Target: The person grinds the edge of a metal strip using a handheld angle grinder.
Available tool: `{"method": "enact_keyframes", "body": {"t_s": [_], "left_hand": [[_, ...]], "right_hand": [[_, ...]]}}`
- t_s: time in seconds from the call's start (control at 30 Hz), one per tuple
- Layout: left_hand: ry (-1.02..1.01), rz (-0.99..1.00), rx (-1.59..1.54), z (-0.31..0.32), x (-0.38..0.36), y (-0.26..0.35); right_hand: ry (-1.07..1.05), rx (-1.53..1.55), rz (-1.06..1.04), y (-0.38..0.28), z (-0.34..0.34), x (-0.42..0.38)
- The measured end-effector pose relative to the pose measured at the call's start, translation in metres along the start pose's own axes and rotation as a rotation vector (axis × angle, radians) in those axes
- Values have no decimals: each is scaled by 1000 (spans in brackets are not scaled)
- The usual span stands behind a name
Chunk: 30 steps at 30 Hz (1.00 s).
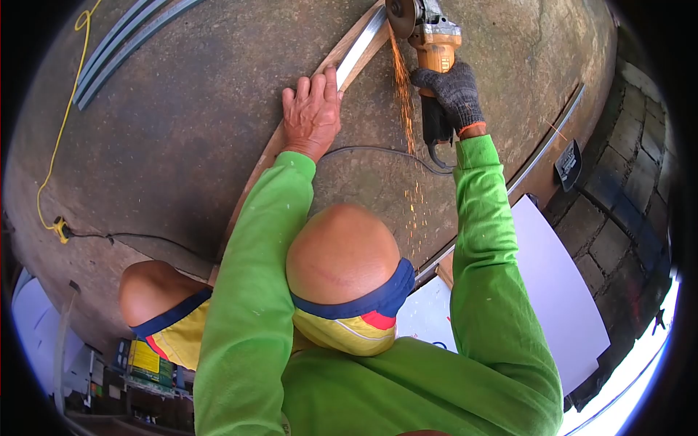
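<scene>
My right hand, in a dark knitted glove, is wrapped round the body of an orange angle grinder. The grinder's disc meets a shiny metal bar near the top edge, and orange sparks stream down from there. Bare, my left hand presses the bar with curled fingers against a long wooden board lying under it. The bar's far end is hidden behind the disc or cut off by the frame.
The grinder's black cord crosses the concrete floor. Grey metal channels lie upper left, beside a yellow extension cord. Rightward are another long metal strip, white sheets and a block wall.
</scene>
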<state>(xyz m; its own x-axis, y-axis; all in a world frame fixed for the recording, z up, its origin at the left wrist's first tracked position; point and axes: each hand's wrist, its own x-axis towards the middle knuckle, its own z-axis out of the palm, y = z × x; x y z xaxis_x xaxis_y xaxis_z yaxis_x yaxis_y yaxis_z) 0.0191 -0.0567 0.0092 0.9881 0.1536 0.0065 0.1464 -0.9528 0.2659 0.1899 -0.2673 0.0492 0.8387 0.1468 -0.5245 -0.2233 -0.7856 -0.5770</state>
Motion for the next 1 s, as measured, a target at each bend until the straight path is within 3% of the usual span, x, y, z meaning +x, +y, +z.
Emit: {"method": "enact_keyframes", "body": {"t_s": [0.57, 0.67, 0.77, 1.0], "left_hand": [[2, -1, -6, 0, 0, 0], [1, -3, -6, 0, -1, 0], [8, 0, 0, 1, -1, 0], [7, -3, 0, 2, 0, 0]], "right_hand": [[-23, 49, 31, -9, -3, -9], [-46, 154, -40, -6, -3, -11], [-10, -15, 24, -1, 1, 9], [-8, 31, -30, -6, -1, 9]]}}
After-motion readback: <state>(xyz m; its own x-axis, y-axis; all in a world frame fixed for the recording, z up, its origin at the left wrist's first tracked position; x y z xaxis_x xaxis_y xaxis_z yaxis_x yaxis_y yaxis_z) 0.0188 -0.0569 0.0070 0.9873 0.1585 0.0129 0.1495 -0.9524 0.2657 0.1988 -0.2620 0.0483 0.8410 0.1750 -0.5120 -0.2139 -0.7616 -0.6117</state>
